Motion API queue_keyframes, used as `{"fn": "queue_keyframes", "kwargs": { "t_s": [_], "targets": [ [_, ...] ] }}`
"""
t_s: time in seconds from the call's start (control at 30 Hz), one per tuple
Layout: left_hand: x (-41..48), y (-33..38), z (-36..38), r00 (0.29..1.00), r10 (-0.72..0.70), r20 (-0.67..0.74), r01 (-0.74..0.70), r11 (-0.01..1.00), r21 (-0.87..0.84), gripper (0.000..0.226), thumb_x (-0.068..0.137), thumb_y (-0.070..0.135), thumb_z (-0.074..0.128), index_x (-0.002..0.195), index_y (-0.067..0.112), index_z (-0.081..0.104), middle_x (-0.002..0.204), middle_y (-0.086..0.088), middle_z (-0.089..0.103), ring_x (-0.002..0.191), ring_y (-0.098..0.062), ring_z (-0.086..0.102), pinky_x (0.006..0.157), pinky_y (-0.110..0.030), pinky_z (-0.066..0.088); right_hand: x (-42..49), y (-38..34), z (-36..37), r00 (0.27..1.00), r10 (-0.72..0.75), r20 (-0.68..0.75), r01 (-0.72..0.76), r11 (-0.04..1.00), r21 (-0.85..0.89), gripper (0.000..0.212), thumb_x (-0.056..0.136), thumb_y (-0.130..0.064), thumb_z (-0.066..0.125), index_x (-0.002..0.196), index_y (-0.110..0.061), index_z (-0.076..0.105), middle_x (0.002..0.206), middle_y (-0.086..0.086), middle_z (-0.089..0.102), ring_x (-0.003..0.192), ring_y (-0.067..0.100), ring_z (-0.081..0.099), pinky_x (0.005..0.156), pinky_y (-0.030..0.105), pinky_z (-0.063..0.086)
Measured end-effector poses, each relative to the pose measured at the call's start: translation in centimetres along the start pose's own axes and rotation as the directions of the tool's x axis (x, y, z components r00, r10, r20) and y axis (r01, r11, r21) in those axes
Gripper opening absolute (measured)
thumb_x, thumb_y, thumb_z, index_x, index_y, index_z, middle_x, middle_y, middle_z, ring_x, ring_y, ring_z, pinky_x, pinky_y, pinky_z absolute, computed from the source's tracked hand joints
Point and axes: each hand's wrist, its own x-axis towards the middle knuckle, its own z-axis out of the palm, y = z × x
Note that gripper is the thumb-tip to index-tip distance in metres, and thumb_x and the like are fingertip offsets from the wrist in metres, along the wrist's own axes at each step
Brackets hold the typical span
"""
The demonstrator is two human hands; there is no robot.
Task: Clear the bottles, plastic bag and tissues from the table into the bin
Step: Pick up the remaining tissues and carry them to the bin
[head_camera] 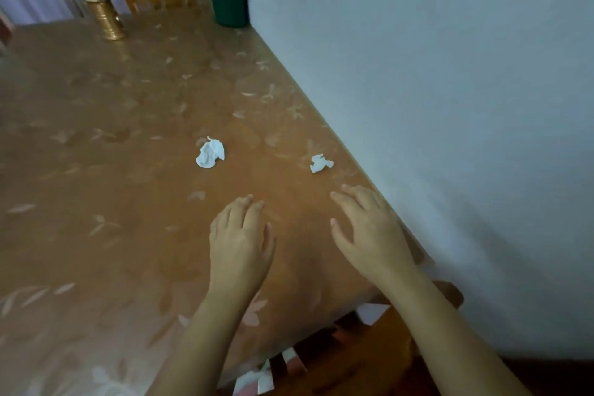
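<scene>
Left hand and right hand over the table, fingers loosely extended, holding nothing. Large tissue lies ahead of the left hand, and small tissue lies just beyond the right fingertips, near the wall-side edge. Green bin with black liner stands at the far corner.

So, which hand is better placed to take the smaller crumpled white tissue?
The right hand: the smaller crumpled white tissue lies ahead of its open fingers; the left hand sits nearer the larger white tissue.
</scene>
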Motion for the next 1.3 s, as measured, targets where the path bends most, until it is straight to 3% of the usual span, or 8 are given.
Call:
{"fn": "queue_keyframes", "kwargs": {
  "t_s": [0.2,0.5,0.73,0.87,1.03,1.2,1.3],
  "targets": [
    [3.9,-3.7,3.4,0.991,-0.122,0.051,0.120,0.992,0.044,0.041,0.078,0.024,0.041,0.104,0.002,0.062,0.112,-0.019,0.063,0.102,-0.039,0.059,0.083,-0.051,0.047,6.1,2.5,4.7,0.990,0.000,0.138,-0.002,1.000,0.013,0.038,0.083,-0.018,0.061,0.119,-0.010,0.057,0.122,0.010,0.057,0.116,0.028,0.048,0.098,0.044,0.038],
    [8.5,-10.2,9.4,0.962,-0.257,0.096,0.244,0.961,0.129,0.043,0.077,0.024,0.040,0.106,0.001,0.060,0.113,-0.021,0.062,0.099,-0.042,0.058,0.079,-0.050,0.048,14.0,6.6,12.8,0.969,0.021,0.245,-0.026,0.999,0.019,0.042,0.084,-0.021,0.061,0.123,-0.008,0.054,0.128,0.015,0.053,0.121,0.032,0.043,0.099,0.046,0.036],
    [11.2,-14.5,13.6,0.935,-0.335,0.114,0.322,0.939,0.120,0.048,0.078,0.028,0.041,0.114,0.000,0.058,0.117,-0.023,0.059,0.106,-0.043,0.054,0.087,-0.052,0.043,17.1,9.8,16.9,0.967,0.116,0.226,-0.125,0.992,0.023,0.039,0.081,-0.018,0.064,0.117,-0.007,0.057,0.125,0.016,0.053,0.117,0.033,0.044,0.090,0.050,0.047],
    [13.2,-16.0,15.5,0.914,-0.396,0.088,0.386,0.915,0.117,0.045,0.080,0.015,0.059,0.122,0.001,0.053,0.127,-0.024,0.052,0.117,-0.044,0.046,0.094,-0.056,0.037,17.6,10.7,18.4,0.968,0.169,0.183,-0.182,0.982,0.058,0.036,0.080,-0.015,0.066,0.113,-0.004,0.059,0.120,0.017,0.054,0.113,0.033,0.044,0.083,0.049,0.051],
    [15.6,-17.6,16.8,0.916,-0.395,0.073,0.383,0.914,0.133,0.050,0.081,0.026,0.048,0.125,0.003,0.048,0.135,-0.024,0.046,0.124,-0.045,0.039,0.097,-0.057,0.033,17.5,11.2,19.7,0.964,0.201,0.172,-0.215,0.974,0.070,0.037,0.081,-0.017,0.065,0.116,-0.007,0.058,0.124,0.014,0.053,0.117,0.030,0.041,0.085,0.044,0.047],
    [17.9,-18.9,17.7,0.903,-0.419,0.097,0.400,0.901,0.164,0.056,0.085,0.020,0.060,0.136,0.013,0.040,0.148,-0.019,0.030,0.135,-0.041,0.022,0.105,-0.059,0.020,17.2,11.3,20.3,0.970,0.190,0.153,-0.204,0.975,0.083,0.036,0.080,-0.014,0.067,0.114,-0.007,0.060,0.121,0.013,0.055,0.116,0.028,0.041,0.085,0.039,0.046],
    [18.6,-19.2,17.9,0.903,-0.409,0.133,0.384,0.906,0.178,0.047,0.085,0.019,0.060,0.130,0.012,0.049,0.141,-0.020,0.039,0.129,-0.044,0.031,0.102,-0.060,0.025,17.1,11.3,20.5,0.969,0.193,0.153,-0.207,0.975,0.080,0.035,0.080,-0.014,0.067,0.113,-0.007,0.061,0.120,0.012,0.055,0.115,0.027,0.041,0.084,0.037,0.045]
  ]
}}
